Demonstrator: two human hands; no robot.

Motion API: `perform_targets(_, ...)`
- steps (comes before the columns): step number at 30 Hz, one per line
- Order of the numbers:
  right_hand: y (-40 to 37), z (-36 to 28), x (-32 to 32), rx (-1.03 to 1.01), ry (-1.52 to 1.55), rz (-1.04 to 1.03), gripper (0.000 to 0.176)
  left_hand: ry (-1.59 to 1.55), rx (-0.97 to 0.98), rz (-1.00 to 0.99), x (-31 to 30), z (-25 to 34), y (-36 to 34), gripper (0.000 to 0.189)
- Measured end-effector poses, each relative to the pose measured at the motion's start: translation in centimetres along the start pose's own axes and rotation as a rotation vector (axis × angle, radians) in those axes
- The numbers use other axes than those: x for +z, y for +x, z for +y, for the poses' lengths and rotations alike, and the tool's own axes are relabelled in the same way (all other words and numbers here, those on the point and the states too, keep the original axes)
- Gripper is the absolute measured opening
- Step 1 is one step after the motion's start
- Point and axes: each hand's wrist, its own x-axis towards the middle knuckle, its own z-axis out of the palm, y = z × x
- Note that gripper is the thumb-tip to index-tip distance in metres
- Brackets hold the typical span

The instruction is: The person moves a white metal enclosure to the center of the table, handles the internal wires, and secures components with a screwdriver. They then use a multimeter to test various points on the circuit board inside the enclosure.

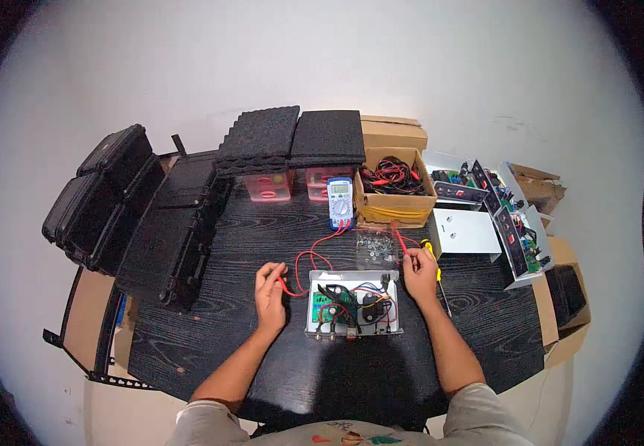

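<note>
A dark wood-grain table (210, 334) fills the middle of the view. At its left, black hard cases (114, 197) lie stacked and partly open, reaching from the near left edge to the far side. Far of centre, two black foam mats (292, 137) rest on top of pink tubs (268, 186). Just right of them stands a cardboard box (396, 204) full of red and black leads, with a shut carton behind it. At the far right, white metal housings (464, 234) and open panels with circuit boards (519, 238) lean together.

Near the middle of the table sits an open metal chassis (354, 303), its board and wiring showing, between the two hands. Just beyond it lies a clear bag (375, 249) of small parts. A blue meter (340, 201) stands at the far side, against the tubs, and red wires (313, 259) run from it toward the hands.

The left hand (270, 293) rests on the table just left of the chassis, fingers curled around a left probe (285, 287) that points right toward the chassis. The right hand (420, 275) is at the chassis's far right corner, fingers pinched around a right probe (400, 241) that sticks up and away over the bag. A yellow screwdriver (436, 269) lies just right of that hand.
</note>
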Motion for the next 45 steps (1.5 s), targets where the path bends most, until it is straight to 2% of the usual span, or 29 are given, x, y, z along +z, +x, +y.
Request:
perform_targets(5, -0.1, -0.1, 0.2, 0.024, 0.055, 0.009, 0.007, 0.092, 0.003, -0.051, 0.6, -0.1, -0.1, 0.047)
perform_targets(6, -0.1, -0.1, 0.2, 0.015, 0.051, 0.008, 0.007, 0.074, 0.006, -0.052, 0.9, 0.4, 0.0, 0.058)
perform_targets(9, -0.1, 0.0, 0.1, -0.008, 0.04, 0.007, 0.006, 0.045, -0.105, 0.036, 1.3, 1.8, -0.3, 0.068)
perform_targets(10, -0.1, 0.1, 0.1, -0.013, 0.041, 0.008, 0.005, 0.141, 0.022, 0.057, 1.4, 0.4, -0.2, 0.066)
perform_targets(13, 0.0, 0.1, 0.0, 0.01, 0.058, 0.006, 0.005, 0.172, -0.053, -0.124, 0.0, 1.2, 0.1, 0.066)
perform_targets(14, 0.0, 0.0, 0.0, 0.024, 0.066, 0.003, 0.005, 0.369, 0.018, -0.112, 0.0, 2.3, 0.2, 0.065)
perform_targets(17, 0.0, -0.4, -0.1, 0.087, 0.101, -0.003, 0.006, 0.572, 0.103, -0.168, -0.2, 1.8, 0.2, 0.06)
perform_targets(18, 0.0, -0.3, -0.1, 0.07, 0.097, -0.001, 0.005, 0.568, 0.187, -0.148, -0.2, 1.9, 0.5, 0.049)
perform_targets(21, 0.0, 0.0, 0.0, 0.039, 0.1, 0.003, 0.004, 0.766, 0.335, -0.079, -0.2, 2.9, 0.7, 0.042)
perform_targets(24, 0.1, 0.0, 0.1, 0.054, 0.119, 0.01, 0.004, 0.821, 0.434, 0.023, 0.0, 4.6, 0.9, 0.036)
perform_targets(28, -0.1, 0.4, 0.3, 0.108, 0.145, 0.002, 0.006, 0.591, 0.239, -0.026, -0.3, 2.8, -0.3, 0.036)
perform_targets(32, -0.4, 1.0, 0.6, 0.111, 0.207, 0.032, 0.011, 0.381, 0.172, -0.052, 0.3, 2.3, -0.2, 0.027)
perform_targets(34, -0.3, 0.7, 0.3, 0.109, 0.191, 0.02, 0.011, 0.271, 0.114, -0.074, 0.5, 3.9, -0.2, 0.021)
perform_targets(37, -0.2, 0.6, 0.1, 0.108, 0.219, 0.023, 0.009, 0.289, 0.1, -0.038, 1.0, 2.4, -0.5, 0.019)
perform_targets(40, -0.1, 0.0, 0.1, 0.066, 0.266, 0.046, 0.007, 0.273, 0.117, -0.121, 0.7, 0.7, -0.6, 0.028)
perform_targets(43, 0.8, -2.5, -0.1, 0.071, 0.38, -0.013, 0.007, -0.333, -0.163, -0.036, 1.9, -1.0, -1.6, 0.041)
perform_targets(45, 2.1, -4.8, 0.3, 0.084, 0.492, -0.068, 0.007, -0.354, -0.183, -0.069, 2.0, -0.9, -1.4, 0.048)
